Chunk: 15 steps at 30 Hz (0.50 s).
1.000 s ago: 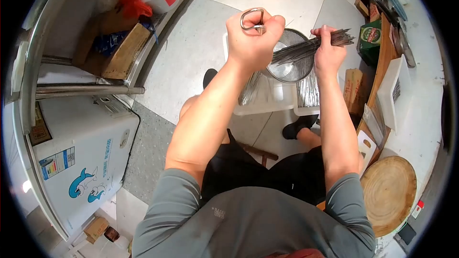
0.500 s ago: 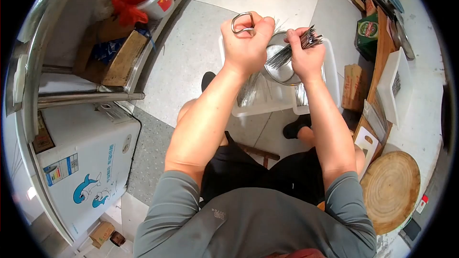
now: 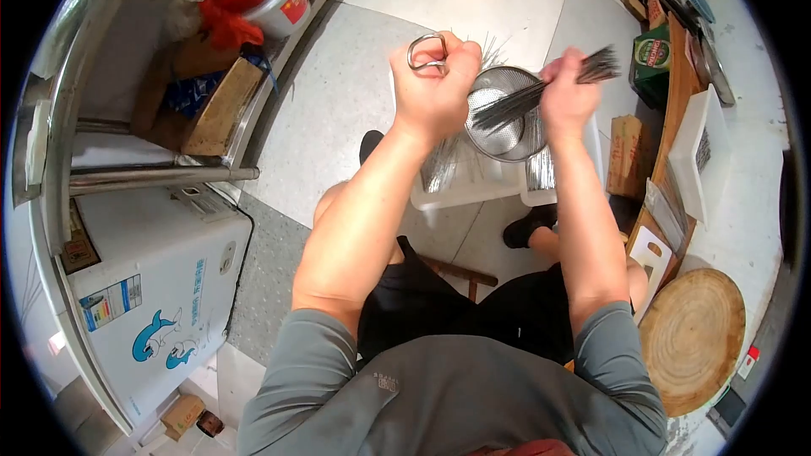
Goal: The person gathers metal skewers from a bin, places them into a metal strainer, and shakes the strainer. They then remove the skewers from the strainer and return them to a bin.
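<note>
My left hand (image 3: 435, 84) is closed round the handle of a round mesh strainer (image 3: 504, 145), and the wire loop at the handle's end sticks out beside my fingers. My right hand (image 3: 570, 100) grips a bundle of thin metal skewers (image 3: 515, 108). One end of the bundle lies over the strainer's mesh bowl; the other fans out past my hand to the right. Below, on the floor, a white plastic tub (image 3: 465, 196) holds more thin metal skewers (image 3: 439, 167). Beside it, another white compartment or tub (image 3: 539, 197) also has skewers in it, partly hidden by my right arm.
At left stand a metal shelf with a white bucket (image 3: 283, 13) and a cardboard box (image 3: 221, 110), and a white appliance (image 3: 186, 253). Along the right are a green box (image 3: 650, 63), a white tray (image 3: 705, 152) and a round wooden board (image 3: 693, 342). A wooden stool (image 3: 460, 270) shows between my legs.
My right hand has shifted slightly right and turned, so the skewer bundle lies flatter and reaches further right. The strainer's mesh is more exposed. My left hand is nearly unmoved.
</note>
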Available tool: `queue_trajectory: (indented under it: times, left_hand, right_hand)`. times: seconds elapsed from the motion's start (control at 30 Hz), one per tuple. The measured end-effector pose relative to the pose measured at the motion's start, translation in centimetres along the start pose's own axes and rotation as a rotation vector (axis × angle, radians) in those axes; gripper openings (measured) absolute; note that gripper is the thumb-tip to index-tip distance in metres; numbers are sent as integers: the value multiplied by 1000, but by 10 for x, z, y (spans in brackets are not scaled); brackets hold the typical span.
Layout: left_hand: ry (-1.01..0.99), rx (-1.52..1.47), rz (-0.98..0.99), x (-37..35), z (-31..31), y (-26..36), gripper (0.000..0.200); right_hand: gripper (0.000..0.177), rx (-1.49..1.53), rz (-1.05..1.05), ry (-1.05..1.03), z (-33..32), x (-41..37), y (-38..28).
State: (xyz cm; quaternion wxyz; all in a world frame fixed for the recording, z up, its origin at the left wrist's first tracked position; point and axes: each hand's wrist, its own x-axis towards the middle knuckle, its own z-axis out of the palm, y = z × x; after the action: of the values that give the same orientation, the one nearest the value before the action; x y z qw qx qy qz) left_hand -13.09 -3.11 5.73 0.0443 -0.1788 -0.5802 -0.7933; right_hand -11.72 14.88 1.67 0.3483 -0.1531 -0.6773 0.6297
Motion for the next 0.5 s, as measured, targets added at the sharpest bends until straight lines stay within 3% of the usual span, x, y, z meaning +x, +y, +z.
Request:
queue_trajectory:
  times: [0.13,0.23,0.33,0.4,0.5]
  left_hand:
    - [35,41,0,5,1,-3,31]
    - [49,31,25,6,2,-9,33]
    - [3,267,246,8,-2,-26,23]
    - [83,-104,-32,5,1,-25,24]
    - [81,-83,-3,8,1,-27,25]
  right_hand:
    - [29,328,37,132,-20,30,-17]
    - [27,403,146,276,-44,43,-18]
    - [31,488,241,372,-75,51,-9]
    - [34,544,289,462,-107,59,-7]
    - [39,766,312,551,-184,79,19]
